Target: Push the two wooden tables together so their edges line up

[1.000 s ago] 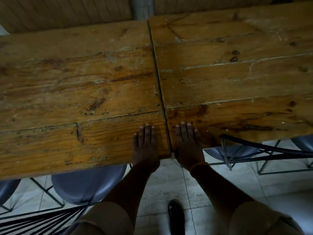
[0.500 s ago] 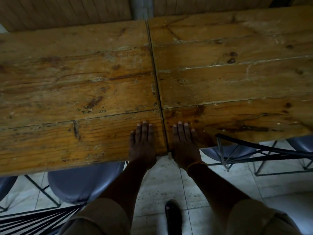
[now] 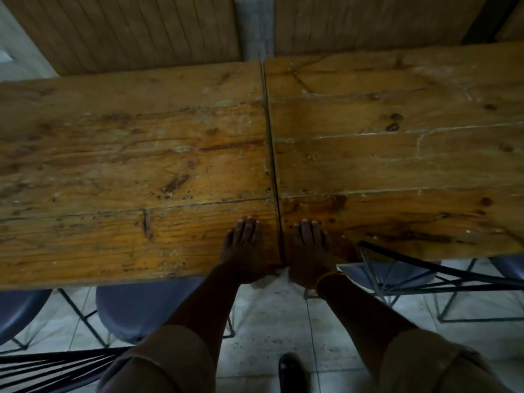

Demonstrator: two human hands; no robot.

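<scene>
Two worn wooden plank tables stand side by side, the left table (image 3: 127,165) and the right table (image 3: 397,154), with only a thin dark seam between them. Their far edges show a small step at the seam. My left hand (image 3: 245,248) lies over the near edge of the left table just beside the seam, fingers together on top and thumb hidden. My right hand (image 3: 310,249), with an orange band at the wrist, lies the same way on the right table's near corner.
Blue-grey chair seats (image 3: 141,310) on black wire legs sit under the near edge, and a black wire chair frame (image 3: 425,268) stands at right. A wood-panelled wall (image 3: 127,29) backs the tables. My shoe (image 3: 292,373) is on the tiled floor.
Both hands stay by the seam on the near edge. The view has pulled back, so more of the wall behind the tables shows. The seam looks unchanged.
</scene>
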